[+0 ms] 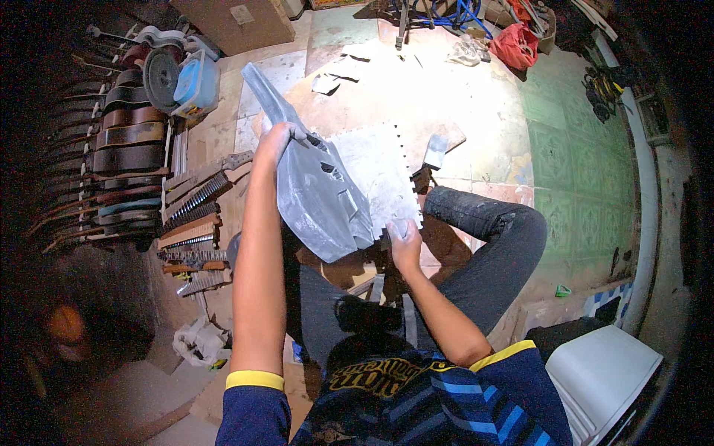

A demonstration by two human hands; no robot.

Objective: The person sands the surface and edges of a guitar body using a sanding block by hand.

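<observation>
Left head-worn fisheye — looks down from close above shirt [476,401] and legs [494,271] — floor [554,119] farther off.

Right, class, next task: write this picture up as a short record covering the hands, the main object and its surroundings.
left hand: grips the grey guitar where neck meets body; left hand
right hand: near the body's wide end; right hand; its exact contact is unclear
main object: guitar, dull grey, cutouts in body, no strings visible
nearby: pale mat with notched edge; small grey block
left side: row of guitars; blue container
far right: red bag
</observation>
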